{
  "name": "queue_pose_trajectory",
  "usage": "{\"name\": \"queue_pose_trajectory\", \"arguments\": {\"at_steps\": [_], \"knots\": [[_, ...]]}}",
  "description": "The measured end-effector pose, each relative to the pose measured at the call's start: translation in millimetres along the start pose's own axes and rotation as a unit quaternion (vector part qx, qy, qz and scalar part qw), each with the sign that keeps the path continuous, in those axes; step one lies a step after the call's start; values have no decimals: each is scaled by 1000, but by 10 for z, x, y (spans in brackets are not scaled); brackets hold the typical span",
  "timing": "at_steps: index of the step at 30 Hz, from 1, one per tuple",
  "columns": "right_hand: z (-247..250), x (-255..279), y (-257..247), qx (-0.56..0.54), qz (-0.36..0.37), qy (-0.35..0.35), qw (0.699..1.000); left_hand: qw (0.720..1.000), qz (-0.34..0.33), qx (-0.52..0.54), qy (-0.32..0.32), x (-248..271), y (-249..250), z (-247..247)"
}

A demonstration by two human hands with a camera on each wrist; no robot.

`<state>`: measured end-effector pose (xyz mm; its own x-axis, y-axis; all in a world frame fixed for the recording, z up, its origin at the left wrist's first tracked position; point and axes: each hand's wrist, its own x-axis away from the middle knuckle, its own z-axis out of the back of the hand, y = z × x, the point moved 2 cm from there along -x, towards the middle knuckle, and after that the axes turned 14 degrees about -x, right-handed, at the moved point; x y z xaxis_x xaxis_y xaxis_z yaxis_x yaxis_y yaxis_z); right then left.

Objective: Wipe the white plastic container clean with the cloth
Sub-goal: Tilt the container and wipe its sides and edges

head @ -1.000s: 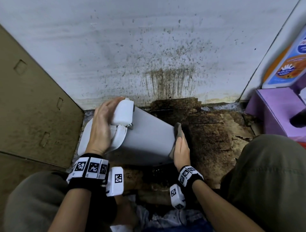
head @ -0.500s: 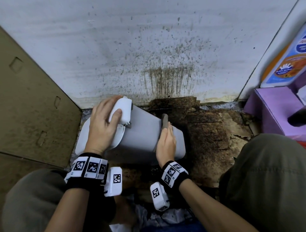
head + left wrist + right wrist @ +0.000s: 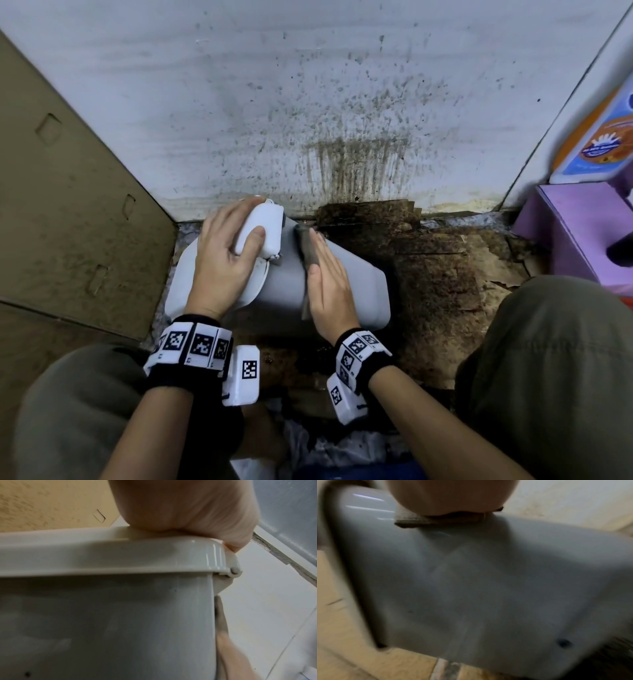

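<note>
While the container [image 3: 346, 284] lies on its side on the stained cardboard [image 3: 442, 284] near the base of the spattered wall [image 3: 308, 102], both hands are on it. Its lid end points left toward the cardboard panel [image 3: 68, 205]; its base points right.

Left hand [image 3: 224, 253]: fingers and thumb curl round the white latch [image 3: 262, 228] at the lid end, gripping it. The left wrist view shows the palm [image 3: 188, 507] bearing on the lid rim [image 3: 120, 555].

Right hand [image 3: 330, 287]: fingers lie straight and together, flat on the cloth [image 3: 308, 253], pressing it against the upper side of the container just beside the latch. The cloth is dark and folded; its edge shows beyond the fingertips and along the left side of the hand. In the blurred right wrist view, the cloth [image 3: 423, 520] sits between the hand and the grey container wall [image 3: 488, 588].

A purple box [image 3: 575, 233] stands at right, well apart from the container. Both knees frame the lower view.
</note>
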<state>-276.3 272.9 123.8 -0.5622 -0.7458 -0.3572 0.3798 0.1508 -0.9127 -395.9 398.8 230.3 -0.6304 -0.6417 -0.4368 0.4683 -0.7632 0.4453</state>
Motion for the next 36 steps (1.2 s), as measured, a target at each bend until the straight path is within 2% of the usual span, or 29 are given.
{"name": "queue_pose_trajectory", "arguments": {"at_steps": [5,11,14,22,26,29,33,36], "knots": [[294,234,529,-33,-96,69,992,1000,4,8,5,-5,2,9],[599,488,923,-38,-274,167,947,1000,0,8,5,-7,29,-19],[595,468,923,-51,-303,189,933,1000,5,7,7,-9,17,-14],[393,313,770,-15,-284,211,935,1000,13,3,11,11,6,4],[154,144,409,-49,-244,191,949,1000,15,0,13,4,2,-12],[-74,-2,31,-75,-194,159,965,1000,13,-5,15,-6,5,-31],[-260,-118,-377,-120,-119,81,982,1000,16,-5,13,-2,-1,-31],[-239,-83,-419,-76,-66,23,995,1000,17,-2,14,11,-3,-18]]}}
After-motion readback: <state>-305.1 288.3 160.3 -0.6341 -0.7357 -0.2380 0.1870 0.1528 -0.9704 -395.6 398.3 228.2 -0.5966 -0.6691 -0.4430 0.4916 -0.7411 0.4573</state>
